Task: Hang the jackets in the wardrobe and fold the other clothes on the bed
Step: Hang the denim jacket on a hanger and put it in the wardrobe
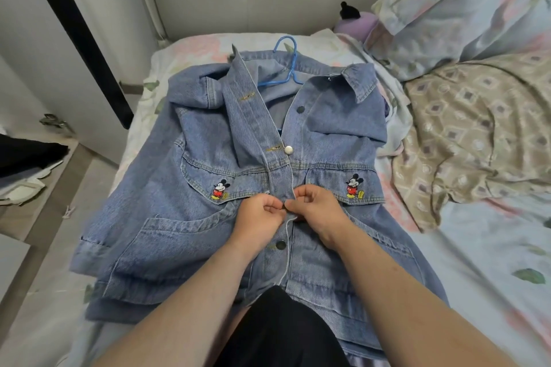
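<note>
The left hand (pixel 258 219) and right hand (pixel 317 208) meet at the middle of the denim jacket (pixel 185 217), both pinching its front placket with curled fingers. The jacket lies front-up on the bed (pixel 477 247), a blue hanger (pixel 287 62) inside its collar.

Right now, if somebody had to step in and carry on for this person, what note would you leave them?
Left hand: grip pinches the front edge of the denim jacket at mid-chest.
Right hand: pinches the facing edge, fingertips meeting the left's.
The jacket lies front-up on the bed, with the blue hanger inside its collar.
Done: hanger in.
Left: probably close this button; the neck is open above it. Then hang the jacket up; folding comes after.
</note>
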